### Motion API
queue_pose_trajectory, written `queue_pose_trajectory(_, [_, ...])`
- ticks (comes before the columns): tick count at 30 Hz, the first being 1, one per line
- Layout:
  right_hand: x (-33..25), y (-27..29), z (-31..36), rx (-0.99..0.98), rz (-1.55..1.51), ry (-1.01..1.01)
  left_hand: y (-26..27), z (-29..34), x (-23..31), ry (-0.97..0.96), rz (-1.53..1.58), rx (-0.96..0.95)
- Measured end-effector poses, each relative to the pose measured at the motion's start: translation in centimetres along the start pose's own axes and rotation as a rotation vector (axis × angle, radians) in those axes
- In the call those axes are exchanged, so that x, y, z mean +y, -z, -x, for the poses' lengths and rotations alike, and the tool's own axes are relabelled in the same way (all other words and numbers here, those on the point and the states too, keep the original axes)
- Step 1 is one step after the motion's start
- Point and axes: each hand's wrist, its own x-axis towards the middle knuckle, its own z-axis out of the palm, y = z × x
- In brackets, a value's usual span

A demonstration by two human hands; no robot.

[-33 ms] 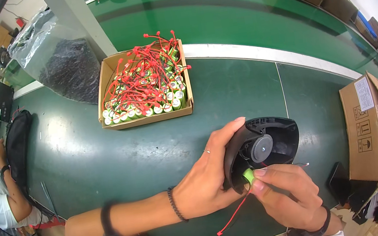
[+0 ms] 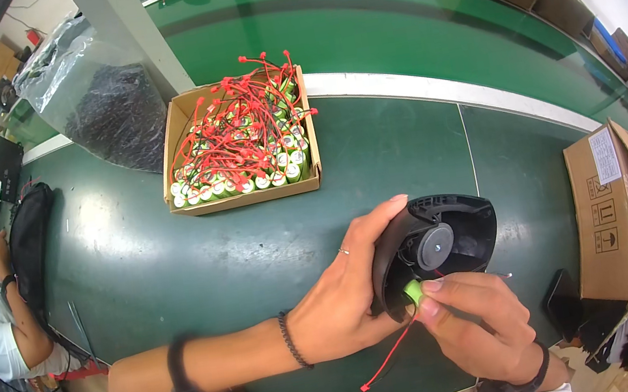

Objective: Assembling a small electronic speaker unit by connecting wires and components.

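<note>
The right hand's [image 2: 482,325] grip is clamped on a small green battery [image 2: 414,292], pinched between thumb and index finger. The battery sits at the near edge of the open black shell [image 2: 473,224], below the grey disc [image 2: 435,246] inside it; the fingers cover part of it, so how far it reaches into the shell cannot be told. A red lead [image 2: 390,362] slants from it down to the left, ending in a small red plug [image 2: 365,387] over the bench [image 2: 179,275].

The left hand [image 2: 346,293] has its grip closed on the shell's left side, holding it tilted with its hollow turned up toward the viewer.

Beyond the hands, near the bench's far edge, stands a shallow box [image 2: 245,201] packed with upright green batteries [image 2: 278,177], red and black leads [image 2: 239,138] tangled over them. A clear bag [image 2: 112,113] of dark contents leans just beside the box, to its left, by a grey post [image 2: 133,36]. At the right stands a carton [image 2: 617,214], a flat black object [image 2: 562,296] near its base. A person [image 2: 2,327] in a white top sits at the left, next to a black pouch [image 2: 33,240].
</note>
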Motion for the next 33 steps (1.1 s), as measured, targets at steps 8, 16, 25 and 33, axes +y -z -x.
queue_pose_trajectory(8, [0.5, -0.5, 0.5, 0.016, -0.026, -0.027, 0.3, -0.3, 0.5, 0.0, -0.021, -0.023])
queue_pose_trajectory(16, [1.1, 0.9, -0.2, -0.143, 0.077, -0.125, 0.6, -0.4, 0.3, 0.069, 0.126, -0.046])
queue_pose_trajectory(25, [3.4, 1.8, 0.0, -0.207, -0.01, -0.451, 1.2, -0.9, 1.6, 0.18, 0.219, -0.059])
queue_pose_trajectory(33, [2.2, 0.8, 0.3, -0.116, 0.043, -0.428, 1.5, -0.5, 1.9, 0.094, 0.199, -0.017])
